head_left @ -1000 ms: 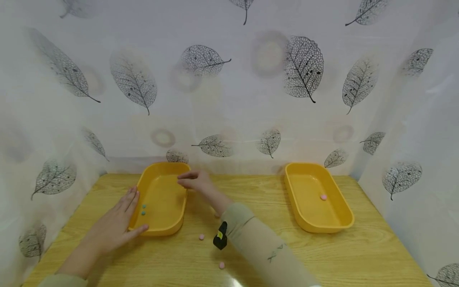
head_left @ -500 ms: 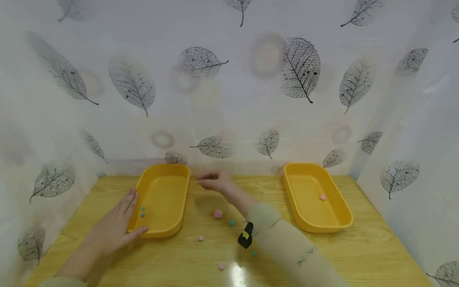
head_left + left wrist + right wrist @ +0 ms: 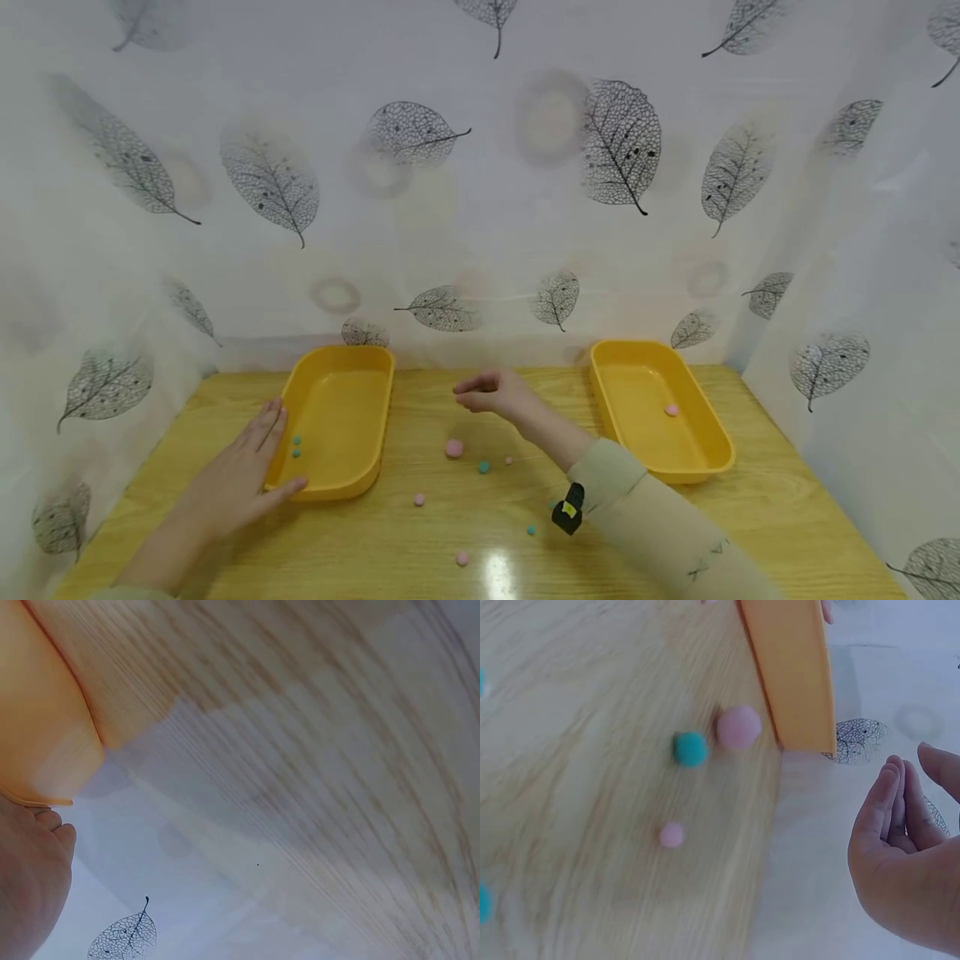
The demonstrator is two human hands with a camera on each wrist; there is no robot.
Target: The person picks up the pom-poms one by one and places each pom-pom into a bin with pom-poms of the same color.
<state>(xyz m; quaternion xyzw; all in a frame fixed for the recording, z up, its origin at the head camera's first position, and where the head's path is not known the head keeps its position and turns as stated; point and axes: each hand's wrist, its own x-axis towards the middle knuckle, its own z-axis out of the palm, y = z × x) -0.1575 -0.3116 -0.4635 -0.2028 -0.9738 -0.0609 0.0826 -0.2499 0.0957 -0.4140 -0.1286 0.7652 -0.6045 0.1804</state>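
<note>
My left hand rests against the left yellow tray, fingers straight along its left rim and thumb at the front corner. Two small teal balls lie inside that tray. Between the two trays, my right hand hovers over the table. In the right wrist view its fingers are lightly bent with the thumb apart, and nothing shows between them. Below it on the table lie a larger pink ball, a teal ball and a tiny pink ball.
The right yellow tray holds one pink ball. Nearer the front are two more pink balls, a left one and a front one, plus a teal ball. A leaf-patterned curtain encloses the wood-grain table.
My right hand has moved from over the left tray's right rim rightward to between the trays, uncovering several balls on the table. The left hand keeps its place on the tray.
</note>
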